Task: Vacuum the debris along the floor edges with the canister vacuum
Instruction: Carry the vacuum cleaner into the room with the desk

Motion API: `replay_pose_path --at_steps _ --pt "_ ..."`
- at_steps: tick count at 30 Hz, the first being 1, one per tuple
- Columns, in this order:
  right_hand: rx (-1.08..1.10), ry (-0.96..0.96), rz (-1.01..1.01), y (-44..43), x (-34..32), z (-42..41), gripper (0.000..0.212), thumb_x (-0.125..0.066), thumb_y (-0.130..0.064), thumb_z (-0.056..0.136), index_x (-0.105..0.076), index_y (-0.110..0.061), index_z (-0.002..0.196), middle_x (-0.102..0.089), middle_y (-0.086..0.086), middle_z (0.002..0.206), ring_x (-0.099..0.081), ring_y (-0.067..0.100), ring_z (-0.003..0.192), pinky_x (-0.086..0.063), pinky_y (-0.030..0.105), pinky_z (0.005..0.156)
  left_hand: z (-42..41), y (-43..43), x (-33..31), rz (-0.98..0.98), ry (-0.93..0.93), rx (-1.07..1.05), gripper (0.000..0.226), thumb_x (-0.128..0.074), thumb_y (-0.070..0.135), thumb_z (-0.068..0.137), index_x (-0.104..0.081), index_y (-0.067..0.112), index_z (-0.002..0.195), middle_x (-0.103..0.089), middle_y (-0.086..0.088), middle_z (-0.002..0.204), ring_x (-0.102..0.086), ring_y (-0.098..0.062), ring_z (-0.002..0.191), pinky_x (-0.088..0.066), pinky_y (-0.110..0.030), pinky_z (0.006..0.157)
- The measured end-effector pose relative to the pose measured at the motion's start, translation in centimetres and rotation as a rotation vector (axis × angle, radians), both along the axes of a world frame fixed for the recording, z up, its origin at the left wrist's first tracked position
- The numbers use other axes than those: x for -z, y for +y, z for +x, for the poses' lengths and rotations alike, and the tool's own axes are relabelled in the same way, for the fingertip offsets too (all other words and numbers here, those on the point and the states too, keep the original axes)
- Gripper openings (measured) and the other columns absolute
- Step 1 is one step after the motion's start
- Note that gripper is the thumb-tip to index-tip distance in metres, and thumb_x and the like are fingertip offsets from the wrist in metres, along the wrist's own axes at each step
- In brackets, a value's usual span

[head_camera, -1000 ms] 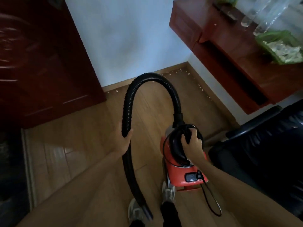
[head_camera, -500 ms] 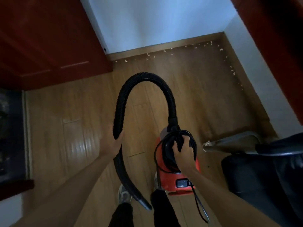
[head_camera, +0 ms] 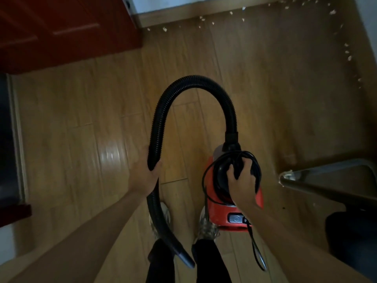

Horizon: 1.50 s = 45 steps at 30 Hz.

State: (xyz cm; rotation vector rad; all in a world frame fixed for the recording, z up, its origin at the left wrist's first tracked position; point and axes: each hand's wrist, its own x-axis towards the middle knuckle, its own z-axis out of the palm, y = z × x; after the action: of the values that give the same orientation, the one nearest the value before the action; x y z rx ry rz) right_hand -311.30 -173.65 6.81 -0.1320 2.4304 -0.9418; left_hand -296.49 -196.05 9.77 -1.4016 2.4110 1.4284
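Debris (head_camera: 230, 13), pale little flecks, lies strung along the skirting board (head_camera: 183, 14) at twelve o'clock and runs down the side wall toward two o'clock, well apart from the machine. That is all the head view gives: one look straight down.

At the centre, toward five o'clock, the red canister vacuum (head_camera: 234, 203) hangs from the right hand (head_camera: 241, 180), whose grip is closed round the black carry handle on top, with loops of the power cord (head_camera: 255, 252) caught under the fingers and a loose loop dangling below the body. The left hand (head_camera: 144, 176), at about eight o'clock from centre, has its grip closed on the black hose (head_camera: 195, 81) where the ribbed part meets the smooth wand. The hose arches up and over to the canister's front; the nozzle (head_camera: 183, 258) points back down by the person's shoes (head_camera: 208, 223), away from the dirt.

I judge the step in hand is bringing the machine to the corner. To do it well, set the canister down short of the flecks so it does not scatter them, free the cord from the handle, and swing the nozzle forward toward twelve o'clock. A metal chair leg (head_camera: 318, 176) juts in at three o'clock; mind the dangling cord near it.
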Motion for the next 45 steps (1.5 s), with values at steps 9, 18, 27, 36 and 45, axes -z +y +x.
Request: replay_pose_path --at_steps 9,18,27,36,45 --pt "-0.024 0.026 -0.070 -1.5 6.5 0.4 0.037 -0.052 -0.026 0.101 -0.043 -0.008 0.133 -0.060 -0.001 0.092 -0.061 0.010 0.074 -0.057 0.044 0.073 0.9 0.1 8.0 -0.106 -0.039 -0.050 0.039 -0.060 0.028 0.098 -0.045 0.022 0.133 -0.064 0.000 0.083 -0.057 -0.005 0.056 -0.041 -0.010 0.042" --pt "0.007 0.030 -0.059 -1.4 10.3 0.4 0.033 -0.051 -0.020 0.102 -0.044 -0.003 0.129 -0.049 -0.020 0.080 -0.053 -0.022 0.065 -0.042 0.002 0.054 0.1 -1.7 11.9 -0.196 -0.061 -0.025 0.051 -0.058 0.027 0.098 -0.039 0.020 0.145 -0.058 0.007 0.074 -0.052 -0.002 0.052 -0.035 -0.009 0.039" --pt "0.014 0.014 -0.070 -0.2 12.8 0.3 0.033 -0.052 -0.021 0.102 -0.043 -0.005 0.129 -0.055 -0.019 0.084 -0.058 -0.015 0.069 -0.047 0.011 0.057 0.7 -3.1 13.6 -0.205 -0.130 0.056 0.053 -0.055 0.029 0.099 -0.035 0.024 0.148 -0.057 0.007 0.071 -0.053 -0.005 0.052 -0.035 -0.019 0.041" --pt "0.010 0.003 -0.048 0.4 14.1 1.0 0.036 -0.053 -0.021 0.101 -0.041 -0.007 0.132 -0.055 -0.019 0.090 -0.058 -0.018 0.078 -0.047 0.008 0.063 1.3 -4.4 14.7 -0.138 -0.100 -0.006 0.051 -0.056 0.029 0.099 -0.035 0.024 0.145 -0.057 0.012 0.077 -0.055 -0.005 0.056 -0.040 -0.014 0.042" --pt "0.021 0.033 0.013 0.3 14.0 1.3 0.043 -0.049 -0.024 0.103 -0.037 -0.004 0.139 -0.050 -0.017 0.079 -0.054 0.000 0.063 -0.042 0.015 0.055 1.2 -0.2 17.4 0.001 -0.094 -0.113 0.052 -0.061 0.031 0.096 -0.035 0.031 0.142 -0.065 0.004 0.085 -0.064 -0.011 0.063 -0.046 -0.014 0.047"
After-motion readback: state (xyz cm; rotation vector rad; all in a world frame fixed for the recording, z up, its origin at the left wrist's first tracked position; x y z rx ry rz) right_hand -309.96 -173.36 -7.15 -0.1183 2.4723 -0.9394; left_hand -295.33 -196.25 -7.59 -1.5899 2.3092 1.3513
